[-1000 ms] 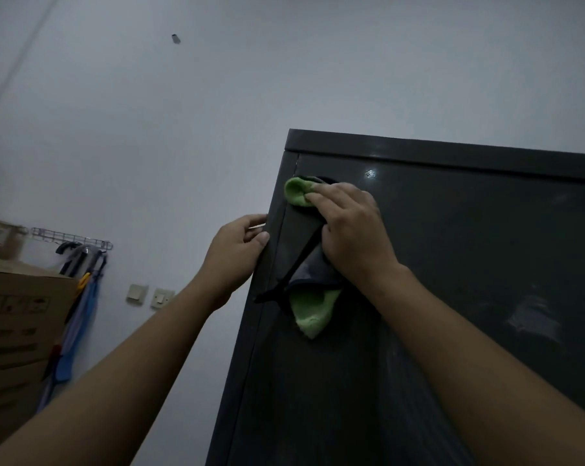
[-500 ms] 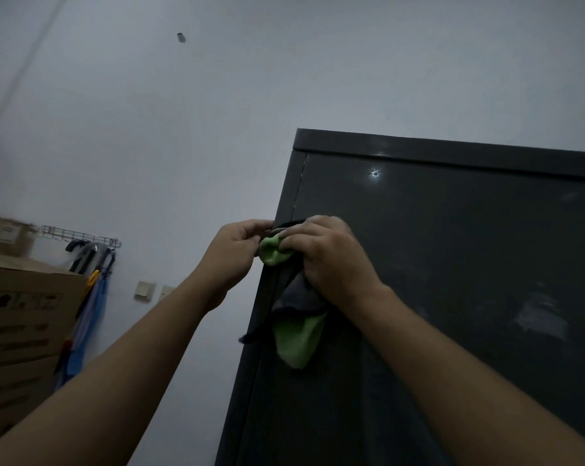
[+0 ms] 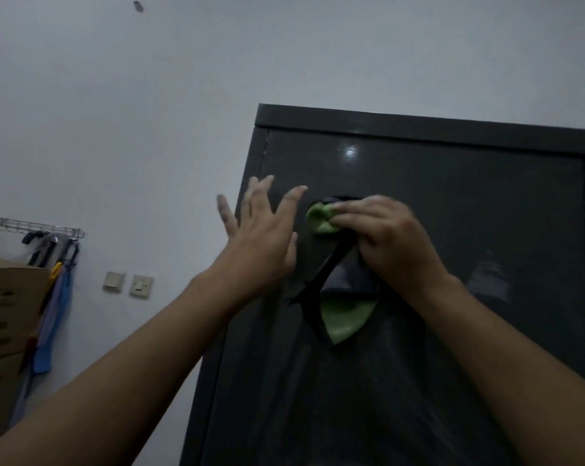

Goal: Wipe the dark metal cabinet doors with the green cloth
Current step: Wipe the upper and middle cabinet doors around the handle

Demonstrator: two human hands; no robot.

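Observation:
The dark metal cabinet door (image 3: 452, 203) fills the right half of the view, glossy with a light reflection near its top. My right hand (image 3: 388, 240) presses the green cloth (image 3: 346, 319) against the upper part of the door, fingers curled over it. A green fold sticks out at my fingertips, and a green corner with a dark strap hangs below my palm. My left hand (image 3: 262, 237) is lifted in front of the cabinet's left edge, fingers spread and straight, holding nothing.
A white wall (image 3: 150, 112) stands left of and above the cabinet. On it are two switch plates (image 3: 129, 284) and a wire rack (image 3: 35, 227) with hanging tools. Stacked cardboard boxes (image 3: 5, 317) sit at the far left.
My right hand has slid the cloth rightward and up across the door. My left hand has let go of the cabinet's left edge and opened, fingers spread.

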